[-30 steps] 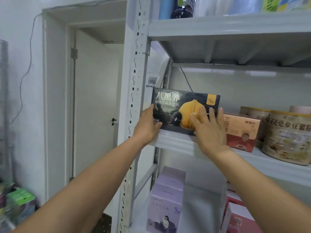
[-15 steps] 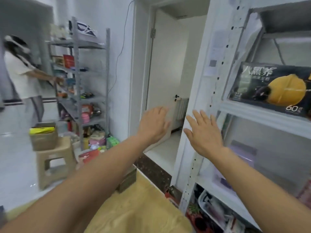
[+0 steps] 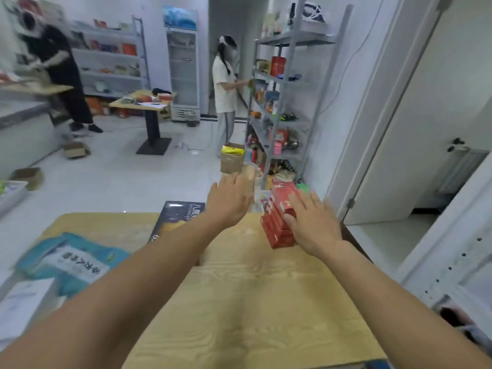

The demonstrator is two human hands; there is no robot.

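A stack of red boxes (image 3: 279,222) stands on the wooden table (image 3: 253,302) at its far right. My right hand (image 3: 312,225) is stretched out with straight fingers just right of the stack, touching or nearly touching it. My left hand (image 3: 230,201) hovers open above the table's far edge, left of the stack, holding nothing. A dark flat box with a yellow picture (image 3: 175,219) lies on the table, partly hidden under my left forearm.
A teal packet (image 3: 66,259) and white papers (image 3: 24,302) lie at the table's left. A grey shelf rack (image 3: 287,102) with goods stands ahead; a person in white stands beside it. A person in black is at far left. A white door (image 3: 415,115) is right.
Both hands let go of the dark box on the white shelf. My view swung left from the shelf to the wooden table, and my open hands now reach toward the red boxes.
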